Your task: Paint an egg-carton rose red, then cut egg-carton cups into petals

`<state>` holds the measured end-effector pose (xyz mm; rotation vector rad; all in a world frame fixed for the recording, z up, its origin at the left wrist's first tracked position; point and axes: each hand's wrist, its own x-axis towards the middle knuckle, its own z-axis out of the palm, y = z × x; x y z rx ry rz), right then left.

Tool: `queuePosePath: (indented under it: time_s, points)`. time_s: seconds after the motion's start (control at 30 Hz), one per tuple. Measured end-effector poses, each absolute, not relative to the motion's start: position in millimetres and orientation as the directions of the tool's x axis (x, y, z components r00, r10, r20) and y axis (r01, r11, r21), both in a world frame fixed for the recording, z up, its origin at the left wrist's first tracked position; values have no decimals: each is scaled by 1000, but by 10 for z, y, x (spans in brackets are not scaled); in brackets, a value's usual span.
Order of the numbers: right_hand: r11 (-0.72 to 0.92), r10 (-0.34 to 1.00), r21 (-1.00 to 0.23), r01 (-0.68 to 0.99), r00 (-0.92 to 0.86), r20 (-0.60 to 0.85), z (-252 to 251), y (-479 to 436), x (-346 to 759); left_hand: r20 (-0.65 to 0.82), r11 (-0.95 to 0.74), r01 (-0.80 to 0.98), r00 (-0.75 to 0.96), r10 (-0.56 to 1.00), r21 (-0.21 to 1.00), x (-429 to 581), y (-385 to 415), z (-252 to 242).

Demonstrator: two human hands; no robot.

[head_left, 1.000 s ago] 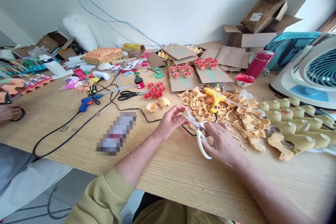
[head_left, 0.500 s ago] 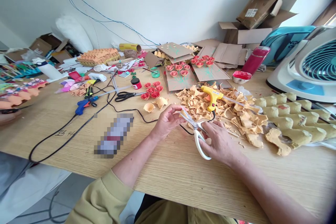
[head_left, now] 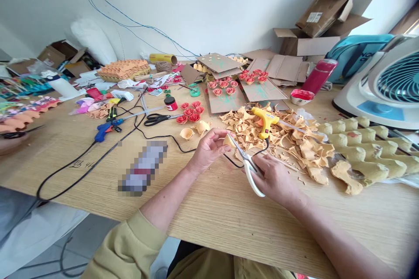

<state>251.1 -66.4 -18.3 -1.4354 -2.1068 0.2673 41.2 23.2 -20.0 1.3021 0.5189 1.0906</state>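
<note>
My right hand (head_left: 277, 179) grips white-handled scissors (head_left: 249, 166), blades pointing up and left. My left hand (head_left: 209, 147) pinches a small tan piece of egg-carton card (head_left: 228, 140) right at the blade tips. Both hands hover over the wooden table (head_left: 209, 209). Just beyond them lies a heap of orange-tan carton scraps (head_left: 281, 133) with a yellow glue gun (head_left: 266, 120) on top, its black cord running under my hands.
Cut carton strips (head_left: 363, 148) lie to the right, a fan (head_left: 389, 83) behind them. Red paper roses (head_left: 191, 112), black scissors (head_left: 157, 119), a blue glue gun (head_left: 106, 128) and cables are to the left. Another person's hand (head_left: 11, 137) holds scissors at the far left edge.
The scissors' blades have closed further onto the tan piece in my left hand. Both hands stayed in about the same place; the view shifted slightly.
</note>
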Motion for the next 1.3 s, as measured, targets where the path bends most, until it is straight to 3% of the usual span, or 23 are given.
queuePosePath:
  time_s: [0.2, 0.37, 0.5, 0.97, 1.3]
  points:
    - [306, 946, -607, 734, -163, 280, -188, -621, 2558, 136, 62, -349, 515, 847, 935, 411, 183, -137]
    - [363, 919, -536, 762, -198, 340, -148, -637, 2561, 114, 128, -402, 525, 843, 907, 395, 196, -143]
    - [424, 893, -447, 787, -281, 352, -149, -646, 2531, 97, 104, -386, 467, 879, 917, 402, 182, -142]
    - [433, 881, -356, 828, -304, 362, -145, -642, 2542, 158, -15, -313, 437, 885, 950, 459, 148, -163]
    - [474, 868, -416, 776, -333, 367, -160, -647, 2535, 203, -64, -328, 409, 890, 943, 450, 167, -180]
